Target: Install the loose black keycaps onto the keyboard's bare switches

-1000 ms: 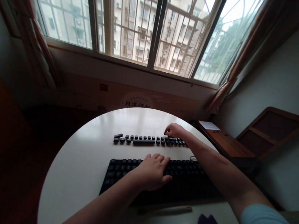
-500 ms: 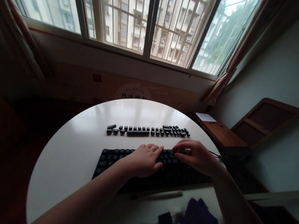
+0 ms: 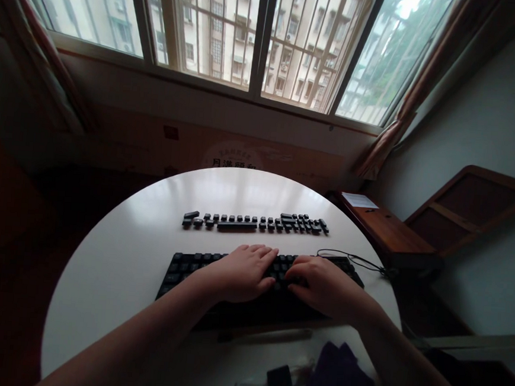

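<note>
A black keyboard (image 3: 182, 267) lies across the white round table (image 3: 99, 276). My left hand (image 3: 246, 272) rests flat on its middle, fingers stretched out over the upper keys. Just right of it, my right hand (image 3: 324, 284) bends over the keys with thumb and fingers curled inward. What sits between those fingertips is dark and cannot be made out. Beyond the keyboard, loose black keycaps (image 3: 270, 225) stand in rows, with a long space bar (image 3: 237, 226) among them.
Nearer me lie a long slim brush-like tool (image 3: 273, 336), a small black block with wire loops (image 3: 279, 380) and a purple cloth (image 3: 341, 378). A black cable (image 3: 361, 259) runs off the right edge. A wooden side table (image 3: 388, 230) stands beyond.
My right hand has moved left and nearer to me, uncovering the keyboard's right end and the cable. The left hand stays on the keys. The view has shifted slightly.
</note>
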A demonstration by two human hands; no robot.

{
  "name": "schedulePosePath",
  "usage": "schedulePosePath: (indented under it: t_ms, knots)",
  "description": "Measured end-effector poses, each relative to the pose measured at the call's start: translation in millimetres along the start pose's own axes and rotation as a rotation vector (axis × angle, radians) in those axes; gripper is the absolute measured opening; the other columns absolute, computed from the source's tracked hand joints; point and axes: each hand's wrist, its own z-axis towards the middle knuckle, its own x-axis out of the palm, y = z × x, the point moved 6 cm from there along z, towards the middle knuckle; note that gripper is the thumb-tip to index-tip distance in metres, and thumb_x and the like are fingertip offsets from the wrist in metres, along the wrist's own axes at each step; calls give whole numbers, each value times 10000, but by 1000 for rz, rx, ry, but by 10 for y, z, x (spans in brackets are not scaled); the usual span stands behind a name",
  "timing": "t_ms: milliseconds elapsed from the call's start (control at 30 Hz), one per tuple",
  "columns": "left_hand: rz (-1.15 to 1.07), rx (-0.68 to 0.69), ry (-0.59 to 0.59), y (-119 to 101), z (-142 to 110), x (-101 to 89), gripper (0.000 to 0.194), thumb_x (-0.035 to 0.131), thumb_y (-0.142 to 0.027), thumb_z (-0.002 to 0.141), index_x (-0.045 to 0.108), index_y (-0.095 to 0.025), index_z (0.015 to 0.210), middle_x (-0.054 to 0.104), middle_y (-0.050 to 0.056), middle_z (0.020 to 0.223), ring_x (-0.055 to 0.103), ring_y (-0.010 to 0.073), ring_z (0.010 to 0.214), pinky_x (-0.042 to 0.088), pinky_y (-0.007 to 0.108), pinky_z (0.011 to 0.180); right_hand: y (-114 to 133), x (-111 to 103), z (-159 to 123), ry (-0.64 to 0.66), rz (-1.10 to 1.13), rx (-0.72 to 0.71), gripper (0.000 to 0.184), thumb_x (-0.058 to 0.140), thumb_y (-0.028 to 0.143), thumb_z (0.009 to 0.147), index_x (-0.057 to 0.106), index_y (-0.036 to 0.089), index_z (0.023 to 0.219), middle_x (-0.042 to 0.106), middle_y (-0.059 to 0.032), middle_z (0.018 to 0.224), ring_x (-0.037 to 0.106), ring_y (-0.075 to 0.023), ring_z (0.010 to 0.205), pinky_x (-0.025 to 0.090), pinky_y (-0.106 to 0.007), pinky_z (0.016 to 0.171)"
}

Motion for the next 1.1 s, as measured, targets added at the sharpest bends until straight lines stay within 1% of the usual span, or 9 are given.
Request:
schedulePosePath:
  t_ms: [100, 200, 467, 733, 867, 967, 1100]
  knots:
    - [8, 8, -5, 3, 4, 8, 658, 409, -496, 966, 328, -131, 1507, 393, 153, 1546, 383, 298, 1404, 284, 410, 1136, 36, 5, -10, 24, -23, 8, 161, 663, 157, 812, 764, 216, 923, 710, -34, 931, 664, -183, 828, 443, -267, 767]
    - [11, 3, -4, 7, 4, 10, 648, 408, -500, 964, 330, -154, 1507, 400, 137, 1545, 389, 287, 1401, 282, 395, 1135, 60, 8, -19, 40, -45, 22, 173, 655, 160, 818, 764, 212, 942, 708, -40, 935, 665, -185, 823, 442, -271, 760]
    - [-2, 8, -19, 17, 3, 20, 651, 428, -502, 959, 341, -160, 1506, 408, 134, 1541, 390, 289, 1401, 288, 400, 1133, 49, 4, -12, 30, -39, 19, 181, 643, 151, 821, 765, 213, 940, 720, -40, 934, 669, -185, 832, 437, -266, 764]
    - [-4, 8, -16, 0, -2, 0, 658, 419, -489, 964, 343, -125, 1507, 410, 154, 1536, 403, 297, 1392, 296, 407, 1131, 35, 34, -16, 48, -75, 5, 159, 651, 195, 842, 758, 232, 954, 725, -24, 928, 672, -184, 829, 422, -268, 742]
    - [6, 11, -30, 5, -1, -2, 654, 421, -496, 961, 344, -140, 1504, 424, 147, 1528, 412, 292, 1385, 305, 407, 1123, 60, 48, -13, 44, -149, 9, 122, 662, 200, 838, 764, 235, 894, 721, -23, 899, 665, -177, 792, 400, -268, 707]
    - [12, 3, -42, -11, 10, -2, 640, 417, -495, 965, 355, -149, 1499, 435, 142, 1521, 423, 290, 1377, 316, 412, 1114, 70, 38, -4, 28, -155, 35, 93, 676, 206, 829, 762, 239, 843, 721, -13, 873, 659, -167, 774, 380, -261, 682]
    - [14, -61, -103, -84, 36, -29, 624, 414, -502, 970, 395, -141, 1478, 466, 144, 1498, 426, 304, 1370, 309, 459, 1118, 30, 5, 7, 13, -142, 108, 68, 690, 253, 826, 740, 233, 785, 721, -5, 842, 648, -161, 752, 345, -261, 645]
